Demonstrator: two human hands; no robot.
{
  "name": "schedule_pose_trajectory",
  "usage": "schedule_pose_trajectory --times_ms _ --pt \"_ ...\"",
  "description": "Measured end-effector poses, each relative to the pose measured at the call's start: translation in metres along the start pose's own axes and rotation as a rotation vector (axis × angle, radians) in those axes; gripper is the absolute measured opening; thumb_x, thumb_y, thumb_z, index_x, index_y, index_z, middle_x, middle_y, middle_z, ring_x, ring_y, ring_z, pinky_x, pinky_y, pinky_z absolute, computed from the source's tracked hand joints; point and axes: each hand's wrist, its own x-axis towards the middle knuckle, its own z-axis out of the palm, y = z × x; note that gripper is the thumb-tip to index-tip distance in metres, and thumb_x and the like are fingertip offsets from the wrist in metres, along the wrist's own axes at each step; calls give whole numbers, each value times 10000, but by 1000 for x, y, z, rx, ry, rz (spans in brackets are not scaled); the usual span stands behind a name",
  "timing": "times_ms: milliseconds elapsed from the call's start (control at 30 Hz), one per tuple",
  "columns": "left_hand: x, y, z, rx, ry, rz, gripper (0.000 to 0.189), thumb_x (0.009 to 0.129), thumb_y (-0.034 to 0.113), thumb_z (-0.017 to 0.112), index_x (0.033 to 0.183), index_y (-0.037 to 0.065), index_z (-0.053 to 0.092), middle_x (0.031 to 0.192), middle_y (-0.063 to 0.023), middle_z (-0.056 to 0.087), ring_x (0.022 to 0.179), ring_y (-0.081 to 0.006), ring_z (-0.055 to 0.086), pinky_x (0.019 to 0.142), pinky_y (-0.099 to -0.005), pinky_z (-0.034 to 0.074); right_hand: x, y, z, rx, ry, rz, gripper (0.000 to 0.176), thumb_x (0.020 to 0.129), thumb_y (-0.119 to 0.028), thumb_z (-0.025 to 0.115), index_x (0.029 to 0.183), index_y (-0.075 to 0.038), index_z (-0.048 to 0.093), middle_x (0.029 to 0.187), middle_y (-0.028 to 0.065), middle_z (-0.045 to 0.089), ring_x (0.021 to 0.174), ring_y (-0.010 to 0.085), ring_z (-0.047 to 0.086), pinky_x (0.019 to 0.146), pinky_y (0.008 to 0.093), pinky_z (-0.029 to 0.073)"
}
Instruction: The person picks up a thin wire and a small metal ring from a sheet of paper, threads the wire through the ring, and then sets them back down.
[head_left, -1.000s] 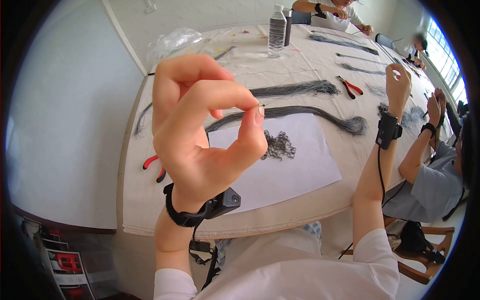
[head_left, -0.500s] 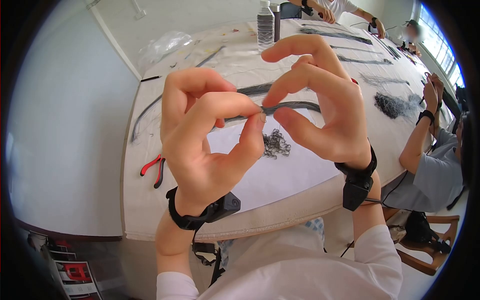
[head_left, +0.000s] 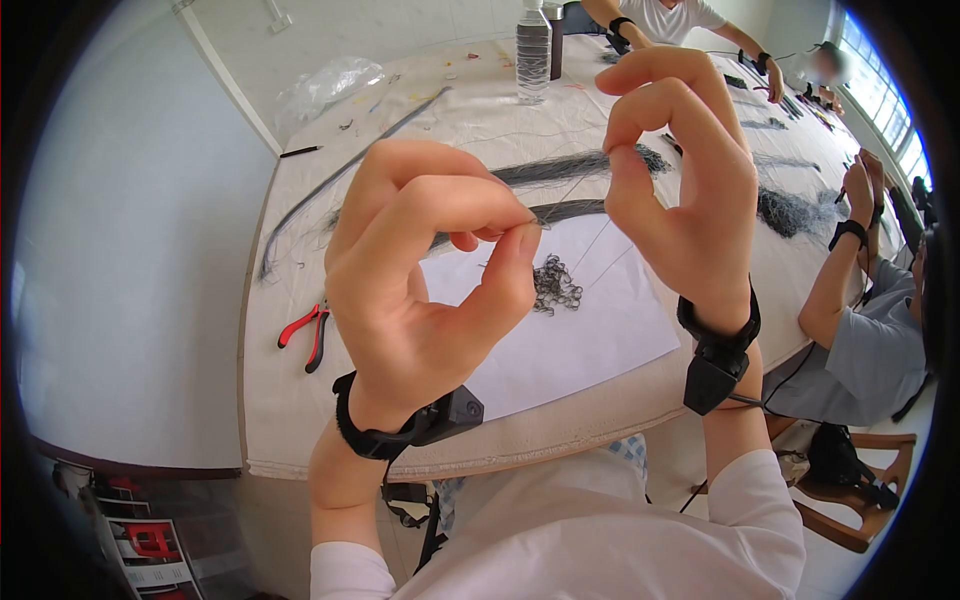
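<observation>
Thumb and index finger of my left hand (head_left: 425,250) pinch a tiny dark piece with thin strands at their tips, above the white paper (head_left: 610,340). Up and to the right, my right hand (head_left: 690,190) is pinched on a fine strand that runs towards the left fingertips. Below them on the paper lies a small pile of dark curled loops (head_left: 555,285). Behind the hands stretch dark bundles of fine strands (head_left: 560,168). Both wrists wear black straps with small boxes.
Red-and-black pliers (head_left: 304,335) lie at the left, with a black pen (head_left: 301,152) farther back. A water bottle (head_left: 533,55), a dark flask (head_left: 555,40) and a plastic bag (head_left: 330,85) stand or lie at the back. Co-workers' hands (head_left: 868,185) are at the right and far side.
My right hand has moved up and to the right, away from the left, and its thumb and index finger have closed on a strand. My left hand has shifted slightly right.
</observation>
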Motion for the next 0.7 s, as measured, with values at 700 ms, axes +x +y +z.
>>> schedule_pose_trajectory --times_ms 700 --pt "3 5 -3 -236 -58 -115 68 866 47 631 907 -4 617 957 -77 557 751 -99 545 673 -214 461 2 25 -22 -88 19 -53 135 738 71 512 845 -11 510 983 110 582 926 185 534 895 310 405"
